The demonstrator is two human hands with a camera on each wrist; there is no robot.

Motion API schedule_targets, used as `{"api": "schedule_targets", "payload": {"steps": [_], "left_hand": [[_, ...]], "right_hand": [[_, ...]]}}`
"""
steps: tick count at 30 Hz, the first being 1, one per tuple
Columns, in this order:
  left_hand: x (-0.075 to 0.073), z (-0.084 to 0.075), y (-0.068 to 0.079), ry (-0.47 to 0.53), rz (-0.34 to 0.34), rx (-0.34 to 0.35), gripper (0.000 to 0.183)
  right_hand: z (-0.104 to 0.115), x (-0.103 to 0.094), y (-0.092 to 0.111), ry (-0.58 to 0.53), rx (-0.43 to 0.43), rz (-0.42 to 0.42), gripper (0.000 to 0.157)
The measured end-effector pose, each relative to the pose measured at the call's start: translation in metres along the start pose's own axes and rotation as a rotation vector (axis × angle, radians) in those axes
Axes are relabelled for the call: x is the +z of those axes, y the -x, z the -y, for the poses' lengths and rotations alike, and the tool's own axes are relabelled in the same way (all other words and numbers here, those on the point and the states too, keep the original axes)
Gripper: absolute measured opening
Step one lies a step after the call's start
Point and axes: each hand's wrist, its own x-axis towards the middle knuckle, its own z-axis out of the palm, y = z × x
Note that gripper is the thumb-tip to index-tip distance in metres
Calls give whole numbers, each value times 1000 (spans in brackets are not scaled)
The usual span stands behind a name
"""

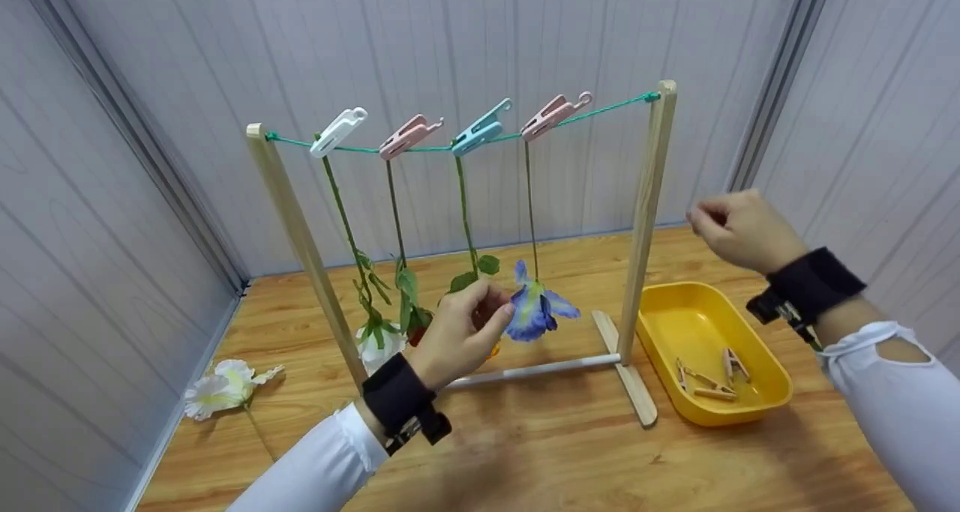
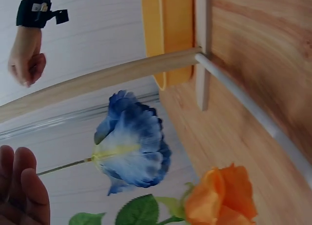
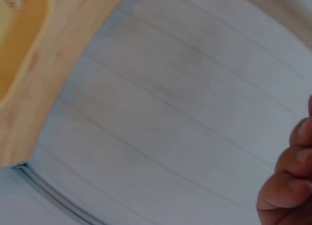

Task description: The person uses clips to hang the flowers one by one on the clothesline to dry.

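Observation:
Beside the blue-purple flower (image 1: 534,313), my left hand (image 1: 465,332) hovers with loosely bent fingers and nothing visibly held. The left wrist view shows that flower (image 2: 131,144) hanging past the fingertips, its stem passing behind them. A pink clothespin (image 1: 551,118) clips its stem to the green cord (image 1: 604,110). My right hand (image 1: 739,227) is raised right of the wooden post (image 1: 646,227), fingers loosely curled around nothing visible. Also hanging are a white flower (image 1: 379,347), a red flower (image 1: 420,328) and an orange flower (image 2: 219,198), all partly hidden in the head view.
A yellow tray (image 1: 679,294) with several small clothespins (image 1: 733,366) stands right of the rack. A loose white flower (image 1: 221,388) lies on the table at left. The rack's white crossbar (image 1: 547,369) and wooden foot (image 1: 637,392) sit low in front. Panel walls enclose the table.

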Motion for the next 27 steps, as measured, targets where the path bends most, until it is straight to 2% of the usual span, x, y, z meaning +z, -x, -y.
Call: {"api": "schedule_targets", "payload": {"steps": [4,9,13,17,19,23,27], "left_hand": [[0,8,12,-27,42,-22,12],[2,20,23,-41,92,-40,12],[4,28,31,-82,165,-45,11],[5,33,38,-140,246,-58,11],[6,35,41,-152,278,-71,11],[8,39,46,-148,333,-99,11],[9,42,50,-144,374,-114,10]], "right_hand": [[-24,23,18,35,60,157,42],[-50,56,37,41,111,360,36],[-62,77,49,60,180,561,25],[-71,94,56,87,224,717,22],[-74,104,58,96,277,789,23],[-78,122,62,103,383,880,22],[-79,133,63,111,437,916,16]]}}
